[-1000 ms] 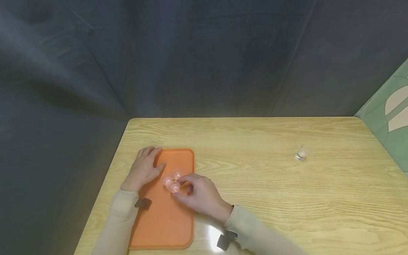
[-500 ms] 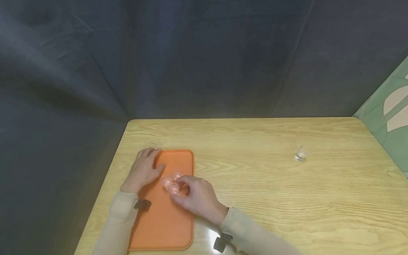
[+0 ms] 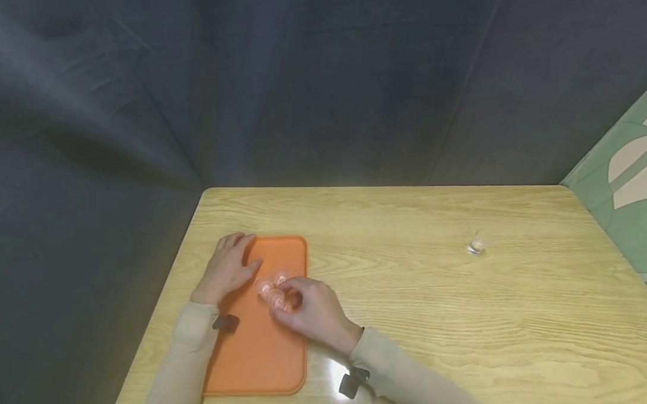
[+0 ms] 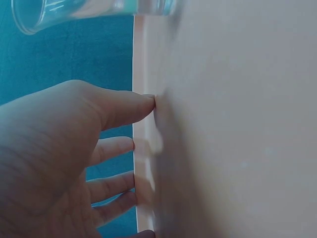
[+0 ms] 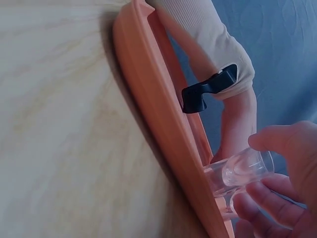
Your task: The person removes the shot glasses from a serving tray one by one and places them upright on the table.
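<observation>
The right hand [image 3: 316, 312] has its grip around the five-o'clock glass [image 3: 278, 300] of three clustered just past centre, toward one o'clock, on the orange tray [image 3: 256, 360]; whether its base touches down is hard to tell. Best hold it upright and avoid knocking its neighbours. The left hand [image 3: 226, 274], fingers relaxed at the ten-o'clock rim, should steady without pushing.

No text, label or brand is legible on the tray [image 3: 259, 360] or glasses [image 5: 242, 171]. Numbers, signs: none readable.
</observation>
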`<state>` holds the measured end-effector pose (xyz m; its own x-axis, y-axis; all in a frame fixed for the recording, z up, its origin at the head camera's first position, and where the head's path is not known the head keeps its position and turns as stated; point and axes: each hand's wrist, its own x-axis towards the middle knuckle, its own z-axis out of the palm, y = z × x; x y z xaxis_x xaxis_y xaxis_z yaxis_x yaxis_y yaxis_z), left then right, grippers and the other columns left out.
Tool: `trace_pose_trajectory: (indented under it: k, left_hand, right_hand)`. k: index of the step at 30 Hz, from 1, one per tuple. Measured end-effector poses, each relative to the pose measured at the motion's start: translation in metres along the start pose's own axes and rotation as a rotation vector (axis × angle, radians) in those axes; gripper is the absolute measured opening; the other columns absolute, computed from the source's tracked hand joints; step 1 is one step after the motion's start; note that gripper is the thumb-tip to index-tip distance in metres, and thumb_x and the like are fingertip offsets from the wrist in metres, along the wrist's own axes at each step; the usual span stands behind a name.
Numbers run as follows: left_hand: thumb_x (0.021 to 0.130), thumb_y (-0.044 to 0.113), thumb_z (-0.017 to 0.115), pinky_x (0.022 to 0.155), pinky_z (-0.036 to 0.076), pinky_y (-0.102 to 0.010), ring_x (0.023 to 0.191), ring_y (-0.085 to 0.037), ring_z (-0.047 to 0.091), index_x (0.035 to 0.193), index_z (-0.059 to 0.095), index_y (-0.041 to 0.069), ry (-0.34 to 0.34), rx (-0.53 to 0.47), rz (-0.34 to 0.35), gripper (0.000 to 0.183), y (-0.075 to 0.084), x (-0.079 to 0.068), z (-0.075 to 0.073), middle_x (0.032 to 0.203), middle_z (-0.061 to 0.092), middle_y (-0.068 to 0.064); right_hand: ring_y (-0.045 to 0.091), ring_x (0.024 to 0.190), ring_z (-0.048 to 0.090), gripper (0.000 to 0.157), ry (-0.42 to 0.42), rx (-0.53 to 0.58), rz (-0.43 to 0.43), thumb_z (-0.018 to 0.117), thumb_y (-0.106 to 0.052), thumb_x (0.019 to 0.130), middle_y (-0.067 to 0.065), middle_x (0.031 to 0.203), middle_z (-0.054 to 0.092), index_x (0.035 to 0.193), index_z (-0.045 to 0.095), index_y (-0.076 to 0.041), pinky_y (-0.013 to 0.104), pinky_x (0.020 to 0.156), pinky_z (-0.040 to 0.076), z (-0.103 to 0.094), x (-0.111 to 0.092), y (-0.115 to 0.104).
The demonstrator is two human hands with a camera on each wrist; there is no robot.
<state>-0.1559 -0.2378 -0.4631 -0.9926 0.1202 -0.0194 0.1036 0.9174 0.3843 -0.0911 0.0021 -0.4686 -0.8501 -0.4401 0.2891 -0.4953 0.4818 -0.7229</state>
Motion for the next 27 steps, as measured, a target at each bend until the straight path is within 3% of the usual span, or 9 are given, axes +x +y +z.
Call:
trace_pose_trajectory:
  k: [14, 20, 27]
  left_hand:
    - [0.102, 0.033, 0.067, 0.123, 0.035, -0.066, 0.154, -0.048, 0.031, 0.158, 0.048, 0.005, -0.012, -0.006, -0.005, 0.065, -0.002, -0.001, 0.0, 0.161, 0.043, -0.027]
    - [0.102, 0.031, 0.068, 0.122, 0.036, -0.067, 0.153, -0.049, 0.033, 0.156, 0.049, 0.004, 0.002, 0.0, 0.006, 0.063, -0.003, -0.002, 0.001, 0.159, 0.045, -0.028]
    - [0.102, 0.03, 0.068, 0.122, 0.037, -0.067, 0.152, -0.049, 0.034, 0.156, 0.05, 0.004, 0.012, 0.0, 0.015, 0.062, -0.001, -0.001, 0.0, 0.159, 0.046, -0.028]
  right_hand:
    - [0.01, 0.076, 0.069, 0.033, -0.025, 0.071, 0.002, 0.088, -0.027, 0.086, -0.004, 0.097, 0.079, 0.114, 0.079, -0.011, 0.016, 0.07, 0.053, -0.008, 0.001, -0.001]
    - [0.011, 0.079, 0.07, 0.032, -0.026, 0.13, 0.015, 0.088, -0.025, 0.086, -0.005, 0.097, 0.078, 0.114, 0.079, -0.012, 0.021, 0.072, 0.058, -0.015, -0.002, 0.001]
    - [0.02, 0.078, 0.072, 0.032, 0.001, 0.223, 0.02, 0.088, -0.019, 0.086, 0.0, 0.094, 0.077, 0.114, 0.078, -0.006, 0.027, 0.066, 0.061, -0.027, -0.006, 0.007]
